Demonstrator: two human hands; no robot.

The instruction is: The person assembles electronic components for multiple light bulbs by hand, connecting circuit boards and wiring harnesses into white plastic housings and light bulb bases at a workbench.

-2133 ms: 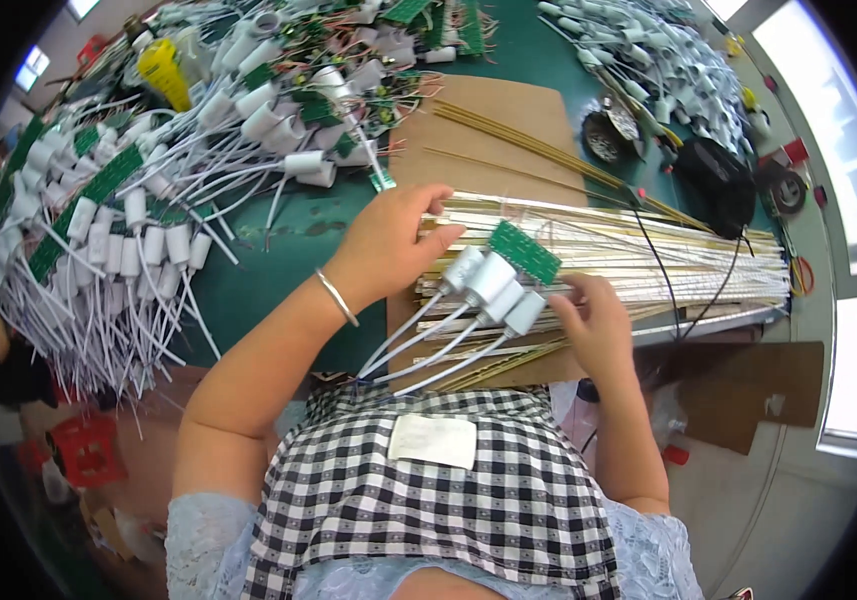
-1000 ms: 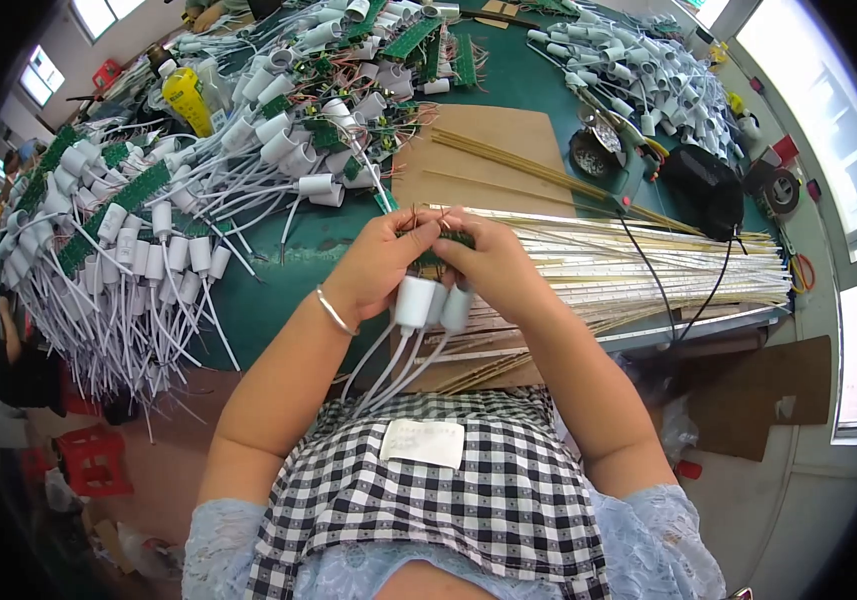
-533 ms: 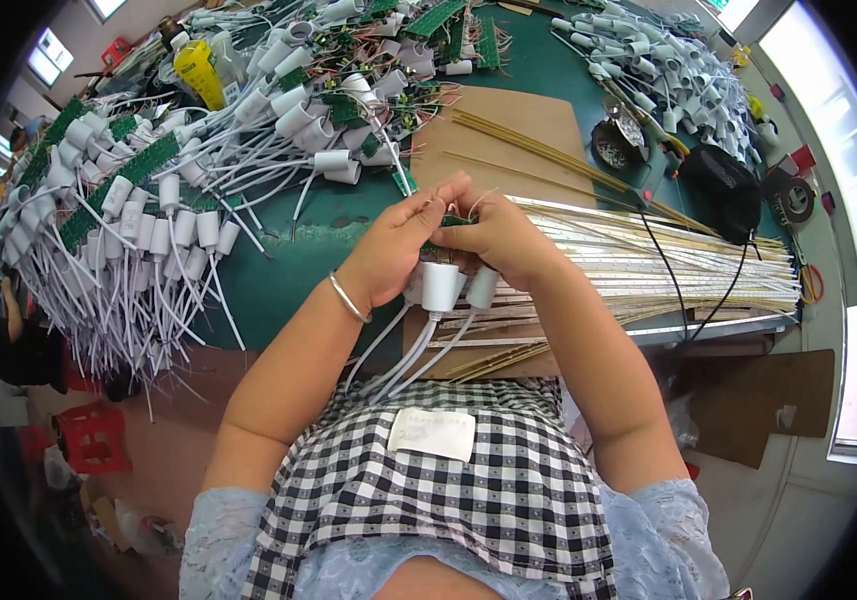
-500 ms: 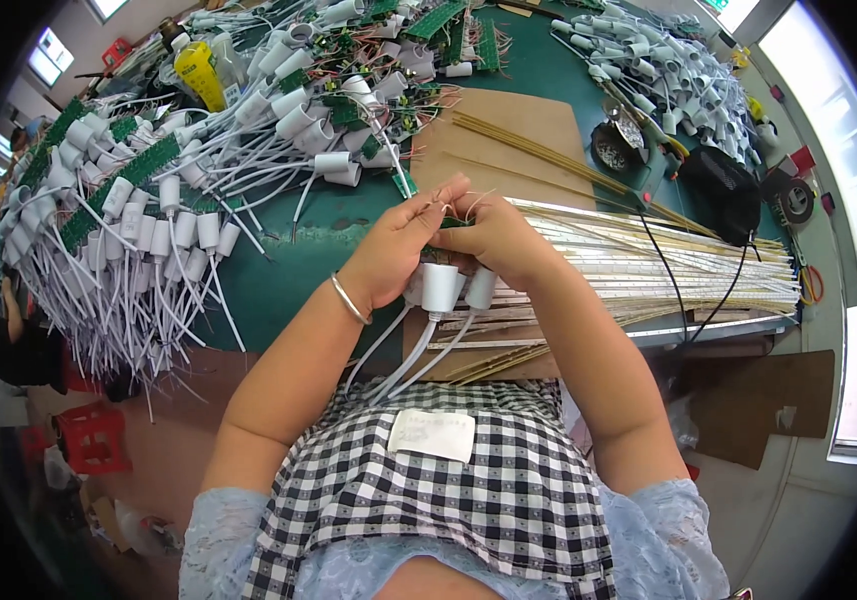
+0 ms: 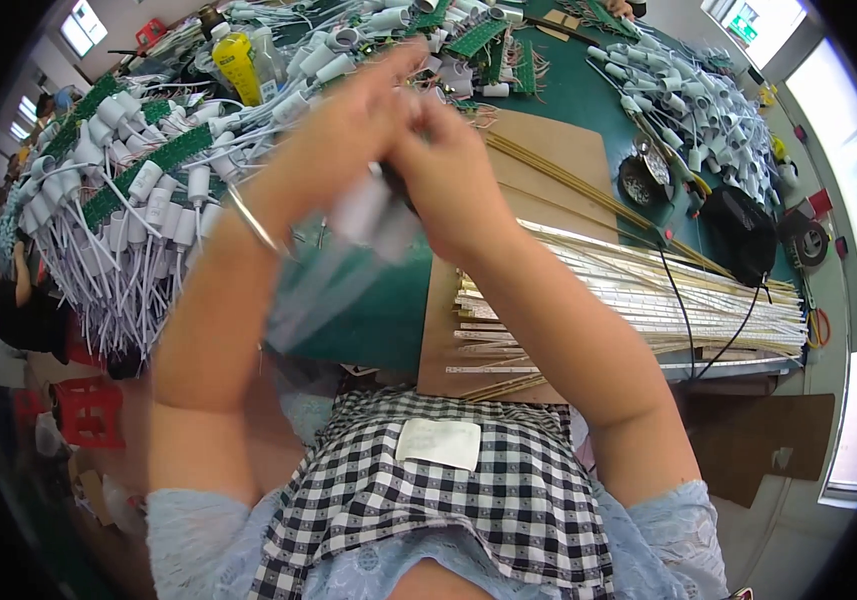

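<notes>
My left hand [image 5: 343, 135] is raised over the near edge of the heap, its fingers smeared by motion. Right beside it, my right hand [image 5: 453, 175] is closed, fingers curled in, on a small bunch of white cylindrical housings [image 5: 363, 210]. These hang below the hands, tilted and blurred, with their white cables trailing down to the left. Something dark shows between the bunch and my right palm; its kind cannot be made out. Behind the hands lies a big heap of similar white housings [image 5: 333, 65], mixed with green circuit boards [image 5: 478, 38] and thin wires.
More housings with hanging cables [image 5: 138, 235] spill over the table's left edge. A yellow bottle [image 5: 236, 65] stands among them. At right lie a brown board [image 5: 558, 150], white strips [image 5: 628, 290], brass-coloured rods [image 5: 558, 180], a dish of small parts [image 5: 640, 180] and a black bag [image 5: 743, 230].
Both hands have moved up and to the left, away from my apron, carrying the bunch of housings with them. Its cables now swing out to the left. The view has shifted slightly.
</notes>
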